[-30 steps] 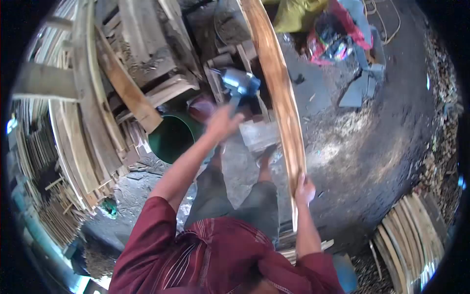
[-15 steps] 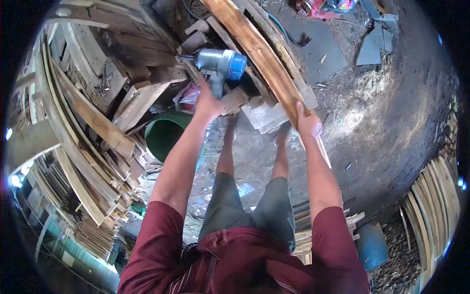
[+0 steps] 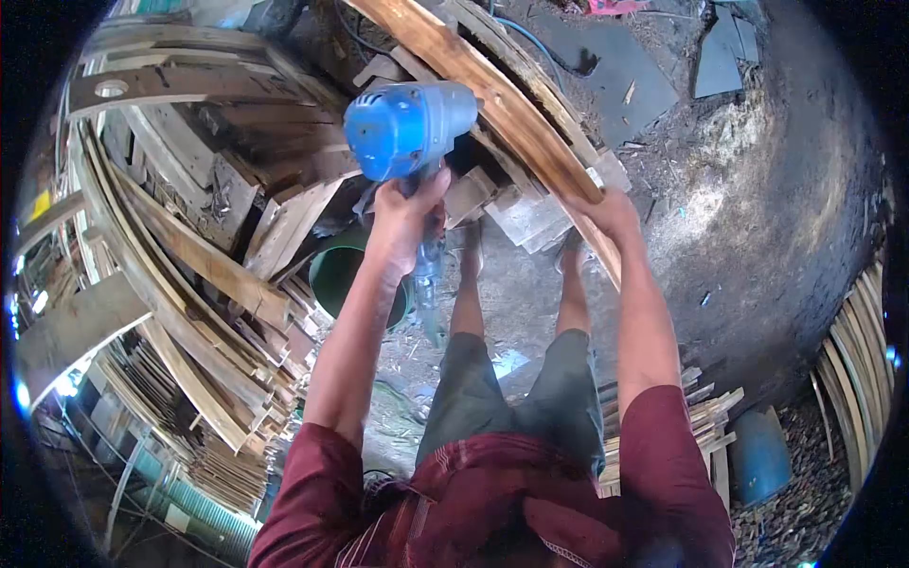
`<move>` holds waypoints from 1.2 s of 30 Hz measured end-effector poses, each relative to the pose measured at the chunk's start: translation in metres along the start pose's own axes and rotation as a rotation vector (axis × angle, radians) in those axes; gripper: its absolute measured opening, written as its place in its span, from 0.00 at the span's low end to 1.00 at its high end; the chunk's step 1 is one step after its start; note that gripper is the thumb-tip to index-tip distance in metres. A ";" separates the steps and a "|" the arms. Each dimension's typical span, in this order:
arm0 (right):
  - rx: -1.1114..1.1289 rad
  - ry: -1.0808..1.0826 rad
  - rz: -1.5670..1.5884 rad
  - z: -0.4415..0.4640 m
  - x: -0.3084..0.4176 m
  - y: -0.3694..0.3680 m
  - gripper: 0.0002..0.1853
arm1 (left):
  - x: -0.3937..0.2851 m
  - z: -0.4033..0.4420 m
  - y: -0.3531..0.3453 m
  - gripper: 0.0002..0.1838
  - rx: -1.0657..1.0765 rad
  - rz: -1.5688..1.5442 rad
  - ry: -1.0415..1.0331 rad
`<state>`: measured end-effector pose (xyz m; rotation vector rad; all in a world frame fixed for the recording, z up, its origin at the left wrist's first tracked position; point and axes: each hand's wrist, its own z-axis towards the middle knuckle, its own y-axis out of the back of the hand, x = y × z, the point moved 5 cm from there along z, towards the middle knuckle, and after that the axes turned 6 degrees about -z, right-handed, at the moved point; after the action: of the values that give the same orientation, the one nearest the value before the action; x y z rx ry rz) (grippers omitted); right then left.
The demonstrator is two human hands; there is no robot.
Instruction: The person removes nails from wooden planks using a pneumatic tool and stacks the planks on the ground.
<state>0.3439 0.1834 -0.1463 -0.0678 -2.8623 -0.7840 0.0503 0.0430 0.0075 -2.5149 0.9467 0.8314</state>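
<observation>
A blue and grey pistol-grip power tool (image 3: pixel 393 128), shaped like a drill or impact wrench, is raised in front of me. My left hand (image 3: pixel 407 210) is wrapped around its handle, with the rounded blue end toward the left and the front end over a plank. My right hand (image 3: pixel 606 218) grips the near end of a long, slightly curved wooden plank (image 3: pixel 502 104), fingers over its edge. The plank slants away to the upper left and lies beside other boards. The tool's tip is hidden behind its body.
A green bucket (image 3: pixel 338 279) stands below my left forearm. Stacked curved planks (image 3: pixel 161 284) fill the left side. Grey sheet pieces (image 3: pixel 615 80) lie on the dirt floor at upper right, near a blue hose (image 3: pixel 535 43). A blue container (image 3: pixel 760 459) is at lower right.
My left hand has swung the tool around: its blue end, formerly on the right, now faces left, and it sits higher and closer. My right hand still holds the plank, its fingers now over the edge.
</observation>
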 end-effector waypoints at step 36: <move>-0.278 -0.031 -0.043 -0.056 0.008 -0.004 0.38 | 0.061 0.007 -0.011 0.11 -0.143 -0.025 -0.167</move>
<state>0.3445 0.1509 -0.0995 -0.0540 -2.7706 -1.1941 0.0920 0.0245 -0.0349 -2.5215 0.8263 1.1173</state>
